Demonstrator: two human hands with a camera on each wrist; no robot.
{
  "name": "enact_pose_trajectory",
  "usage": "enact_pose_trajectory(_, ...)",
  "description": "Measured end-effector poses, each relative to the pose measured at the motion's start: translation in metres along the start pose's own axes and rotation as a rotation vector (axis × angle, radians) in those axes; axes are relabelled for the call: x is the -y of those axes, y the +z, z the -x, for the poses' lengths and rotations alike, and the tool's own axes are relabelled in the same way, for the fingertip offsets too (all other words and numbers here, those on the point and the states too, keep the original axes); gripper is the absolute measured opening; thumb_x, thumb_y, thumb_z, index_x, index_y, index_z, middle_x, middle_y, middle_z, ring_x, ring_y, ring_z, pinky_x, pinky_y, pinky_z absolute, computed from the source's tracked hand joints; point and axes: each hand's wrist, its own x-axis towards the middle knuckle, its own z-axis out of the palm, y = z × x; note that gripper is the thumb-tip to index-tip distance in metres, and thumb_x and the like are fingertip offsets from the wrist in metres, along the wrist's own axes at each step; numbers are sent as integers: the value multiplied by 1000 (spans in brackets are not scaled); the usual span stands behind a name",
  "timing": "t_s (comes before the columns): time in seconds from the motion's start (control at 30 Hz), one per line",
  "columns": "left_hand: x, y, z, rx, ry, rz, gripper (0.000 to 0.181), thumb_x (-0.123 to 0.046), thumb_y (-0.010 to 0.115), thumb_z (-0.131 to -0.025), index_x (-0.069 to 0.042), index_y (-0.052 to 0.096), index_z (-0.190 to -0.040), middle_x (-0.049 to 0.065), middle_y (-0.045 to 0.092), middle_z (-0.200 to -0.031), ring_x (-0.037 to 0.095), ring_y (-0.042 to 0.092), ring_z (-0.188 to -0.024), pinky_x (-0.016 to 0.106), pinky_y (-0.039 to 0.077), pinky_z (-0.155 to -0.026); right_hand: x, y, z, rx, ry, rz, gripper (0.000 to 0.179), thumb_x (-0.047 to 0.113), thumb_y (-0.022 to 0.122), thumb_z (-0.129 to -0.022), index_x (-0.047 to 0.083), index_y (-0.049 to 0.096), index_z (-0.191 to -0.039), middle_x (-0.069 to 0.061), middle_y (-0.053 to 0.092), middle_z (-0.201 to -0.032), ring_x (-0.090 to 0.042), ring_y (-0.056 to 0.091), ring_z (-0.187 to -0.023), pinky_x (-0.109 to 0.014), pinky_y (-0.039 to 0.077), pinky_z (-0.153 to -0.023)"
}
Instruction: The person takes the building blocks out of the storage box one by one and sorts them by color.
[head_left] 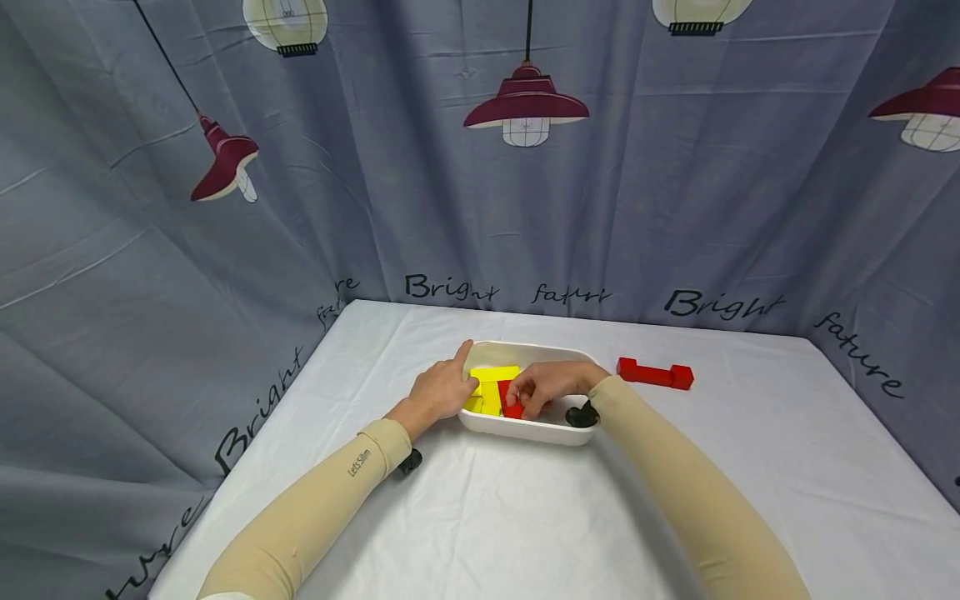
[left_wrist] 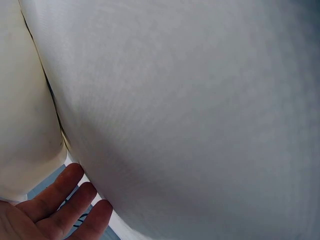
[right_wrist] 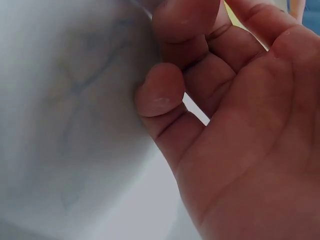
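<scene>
The left hand (head_left: 442, 387) has its grip on the left end of a white tray (head_left: 517, 428), thumb inside near yellow blocks (head_left: 495, 374). In the tray, the right hand (head_left: 553, 382) curls its fingers and seems to pinch a red block (head_left: 505, 390), partly hiding the contact. A red dumbbell-shaped piece (head_left: 655, 374) lies on the counter (head_left: 480, 525), right of the tray.

In the head view, the white tablecloth (head_left: 495, 517) was brightly lit, with soft shadows cast beneath the beige sleeves (head_left: 315, 500). The left-wrist view was dimmed toward its right edge, and a pale surface (right_wrist: 70, 140) was blurred in the right-wrist view.
</scene>
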Motion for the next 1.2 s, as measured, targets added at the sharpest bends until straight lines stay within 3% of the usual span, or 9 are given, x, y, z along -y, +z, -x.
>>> enact_pose_trajectory(0.23, -1, -1, 1, 0, 2, -2, 72, -36, 49, -98, -25, 17, -162, 11, 61, -139, 26, 62, -115, 48, 51, -96, 2, -1, -2, 12, 26, 16, 22, 12, 77, -80, 12, 63, -97, 3, 51, -71, -14, 45, -64, -24, 35, -61)
enact_pose_trajectory(0.6, -2, -1, 2, -2, 1, -13, 73, -37, 48, -98, -24, 16, -163, 12, 60, -140, 28, 61, -119, 49, 50, -97, 3, 0, 1, 21, 48, -13, 23, 6, 76, -79, 11, 63, -96, 2, 50, -71, -14, 43, -65, -24, 35, -60)
enact_pose_trajectory(1.2, -1, 0, 1, 12, -8, -6, 73, -37, 48, -98, -24, 16, -163, 12, 60, -140, 27, 61, -115, 49, 50, -96, -2, -1, 1, -75, 25, -58, 25, 17, 82, -78, 8, 69, -98, 2, 55, -67, -14, 47, -66, -23, 35, -61)
